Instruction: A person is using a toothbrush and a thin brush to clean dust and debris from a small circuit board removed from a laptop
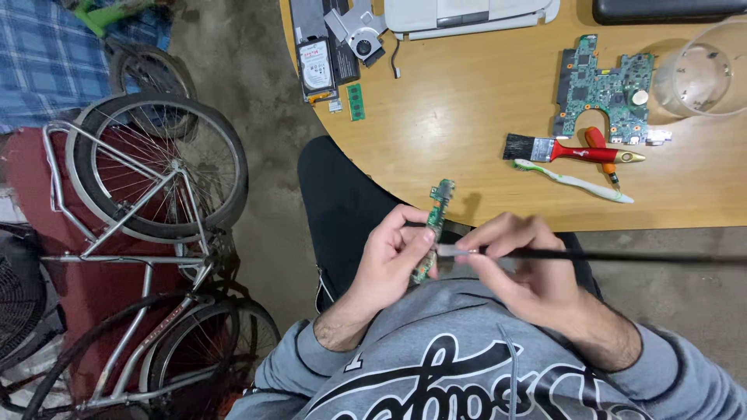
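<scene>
Head view: the small board [434, 225] stands long-axis away from us, pinched in our left hand [389, 260] above the lap; our right hand [521, 260] pinches a thin brush [591, 254], tip touching the board from the right, table [467, 117] beyond.

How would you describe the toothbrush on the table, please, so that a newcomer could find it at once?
Start at the round wooden table and go to the large green circuit board near its right side. Just below lies a red-handled paintbrush, and beneath that the toothbrush: slim, white and pale green, unlike the red tools beside it.
</scene>
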